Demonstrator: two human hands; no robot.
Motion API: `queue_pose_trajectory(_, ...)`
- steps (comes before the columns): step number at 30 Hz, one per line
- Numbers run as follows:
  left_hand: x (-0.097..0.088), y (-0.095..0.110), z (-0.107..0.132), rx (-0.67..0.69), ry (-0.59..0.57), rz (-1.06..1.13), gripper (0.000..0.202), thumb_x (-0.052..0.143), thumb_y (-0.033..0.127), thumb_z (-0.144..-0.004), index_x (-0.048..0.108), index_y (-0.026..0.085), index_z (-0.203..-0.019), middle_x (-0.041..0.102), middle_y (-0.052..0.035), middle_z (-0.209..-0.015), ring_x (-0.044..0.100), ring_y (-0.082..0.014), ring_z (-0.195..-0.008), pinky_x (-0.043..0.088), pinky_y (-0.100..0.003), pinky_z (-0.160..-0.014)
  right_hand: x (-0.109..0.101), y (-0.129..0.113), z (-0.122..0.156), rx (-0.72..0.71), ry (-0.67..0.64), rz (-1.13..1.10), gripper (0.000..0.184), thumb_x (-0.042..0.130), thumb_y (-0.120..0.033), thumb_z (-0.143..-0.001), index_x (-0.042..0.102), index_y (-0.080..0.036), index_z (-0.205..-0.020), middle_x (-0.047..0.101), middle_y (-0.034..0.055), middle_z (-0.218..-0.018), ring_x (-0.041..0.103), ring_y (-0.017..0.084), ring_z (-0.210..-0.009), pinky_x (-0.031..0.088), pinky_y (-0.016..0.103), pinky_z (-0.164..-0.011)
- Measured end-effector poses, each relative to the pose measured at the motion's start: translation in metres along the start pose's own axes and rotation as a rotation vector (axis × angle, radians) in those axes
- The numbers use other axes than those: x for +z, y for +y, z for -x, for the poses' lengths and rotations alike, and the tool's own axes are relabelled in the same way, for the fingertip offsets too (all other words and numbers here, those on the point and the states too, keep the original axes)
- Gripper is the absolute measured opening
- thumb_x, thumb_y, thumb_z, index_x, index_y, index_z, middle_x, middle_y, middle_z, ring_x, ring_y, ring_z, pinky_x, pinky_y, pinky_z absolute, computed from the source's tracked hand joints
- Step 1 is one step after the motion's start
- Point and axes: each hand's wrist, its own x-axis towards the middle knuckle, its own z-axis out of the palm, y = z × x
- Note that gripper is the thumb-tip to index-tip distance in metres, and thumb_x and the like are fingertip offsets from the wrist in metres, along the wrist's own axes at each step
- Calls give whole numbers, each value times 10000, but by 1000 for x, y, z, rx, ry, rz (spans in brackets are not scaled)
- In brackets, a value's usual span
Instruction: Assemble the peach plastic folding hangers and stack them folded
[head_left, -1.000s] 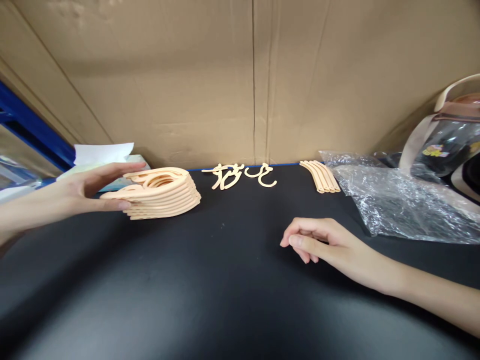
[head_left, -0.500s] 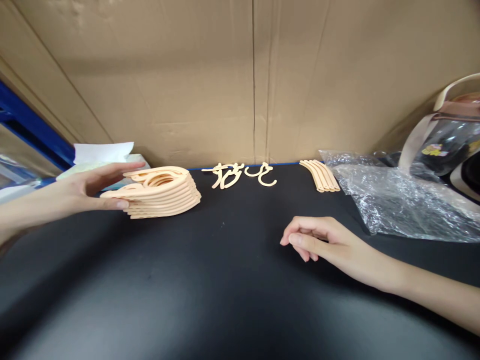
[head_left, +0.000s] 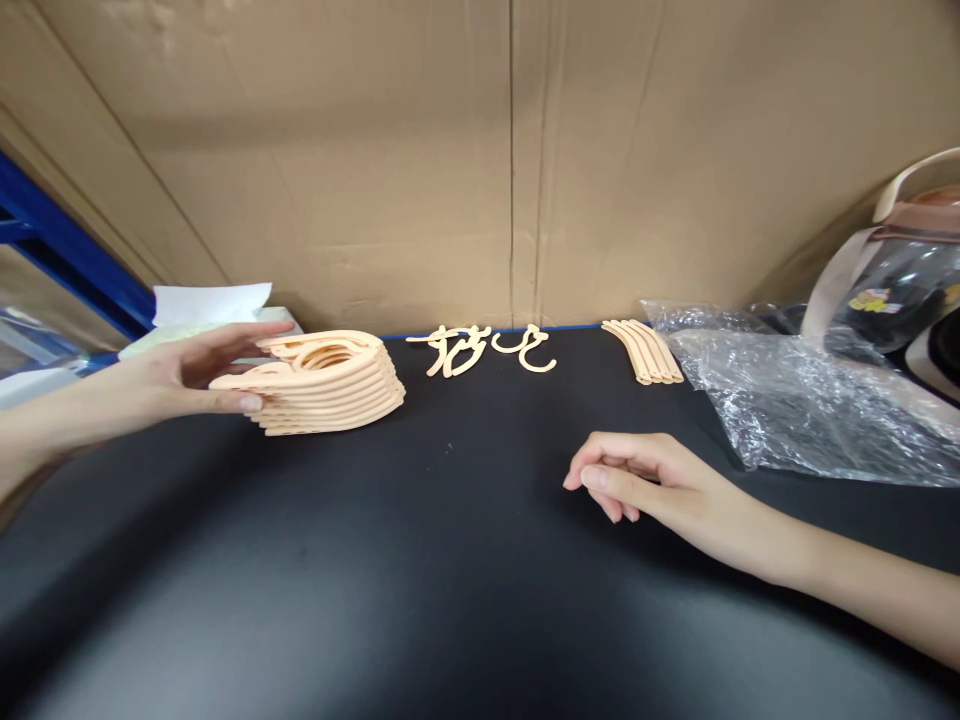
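Observation:
My left hand (head_left: 176, 370) is wrapped around the left end of a neat stack of peach plastic folding hangers (head_left: 337, 390) on the black table. Its thumb presses the near side, and the other fingers reach over and behind, partly hidden. Toward the right, my right hand (head_left: 637, 475) rests at the table with loosely curled fingers and nothing in them; a gap shows between thumb and fingers. Loose peach hook pieces (head_left: 534, 350) lie near the back edge, beside a small cluster of similar pieces (head_left: 459, 350). Several curved hanger arms (head_left: 646, 352) lie side by side farther right.
Crumpled clear plastic wrap (head_left: 795, 400) covers the right back of the table. Behind it stands a transparent bottle (head_left: 892, 290) with a strap. Cardboard (head_left: 375, 160) walls off the back. At left are white paper (head_left: 210, 303) and a blue metal frame (head_left: 82, 255).
The view has shifted very slightly. My left hand stays at the hanger stack, and my right hand has kept its place and shape.

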Motion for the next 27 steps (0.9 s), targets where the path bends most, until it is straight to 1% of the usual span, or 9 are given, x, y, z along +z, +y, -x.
queue_pose_trajectory(3,-1,-1,-1,-67,-112,124,1283,664,893,-364,411,242,-1439,612,-62,-1355,629,-318,-1159,457,-424,-1061,0,0,1,0,-1,-1,339,523,-489,-947,656,-186,-878,531,-22,-663,475,118,-639,346,256,-592)
queue_pose_trajectory(5,-1,-3,-1,-85,-104,135,1287,674,891,-350,419,243,-1432,614,-66,-1347,621,-335,-1162,430,-449,-1083,-1,1,2,-1,-3,0,342,522,-491,-947,656,-183,-882,534,-19,-666,476,120,-640,348,259,-595)
queue_pose_trajectory(7,-1,-5,-2,-86,-103,135,1288,669,896,-354,416,240,-1434,626,-66,-1328,625,-339,-1151,431,-456,-1082,-1,1,2,-1,-6,4,339,522,-488,-947,658,-183,-887,535,-18,-668,479,120,-641,352,259,-600)
queue_pose_trajectory(10,-2,-9,-2,-61,-120,144,1244,669,884,-402,400,258,-1442,632,-50,-1323,628,-325,-1154,447,-445,-1070,-1,0,1,-3,-6,6,337,523,-486,-949,660,-184,-886,533,-22,-668,480,116,-643,352,255,-602)
queue_pose_trajectory(15,-1,-17,-3,2,-133,137,1197,674,851,-479,349,269,-1473,512,-51,-1461,532,-325,-1284,466,-407,-1054,-1,-1,0,-5,-1,9,341,519,-488,-950,655,-184,-877,533,-23,-665,480,115,-640,351,255,-598)
queue_pose_trajectory(18,0,-24,-4,35,-161,127,1177,689,822,-522,306,279,-1494,534,-67,-1436,548,-319,-1267,452,-422,-1061,-2,0,0,-3,-1,12,339,518,-486,-951,658,-184,-885,537,-22,-668,478,115,-639,350,256,-597)
queue_pose_trajectory(21,2,-30,-6,62,-150,118,1131,694,799,-557,302,302,-1495,541,-68,-1431,549,-324,-1264,436,-446,-1069,-1,0,0,-4,-2,12,343,518,-487,-951,659,-181,-883,537,-19,-667,479,117,-639,351,257,-595)
queue_pose_trajectory(24,2,-30,-6,71,-132,113,1127,687,804,-563,306,296,-1495,546,-71,-1428,548,-328,-1264,446,-436,-1062,-1,-1,0,-10,-2,10,347,516,-489,-951,659,-180,-878,535,-18,-662,478,117,-638,350,255,-591)
queue_pose_trajectory(27,1,-23,-4,45,-128,105,1153,682,828,-528,328,287,-1482,541,-60,-1430,543,-321,-1270,449,-413,-1065,-1,-1,0,-16,0,10,343,516,-485,-951,658,-182,-878,537,-19,-663,482,115,-636,354,253,-591)
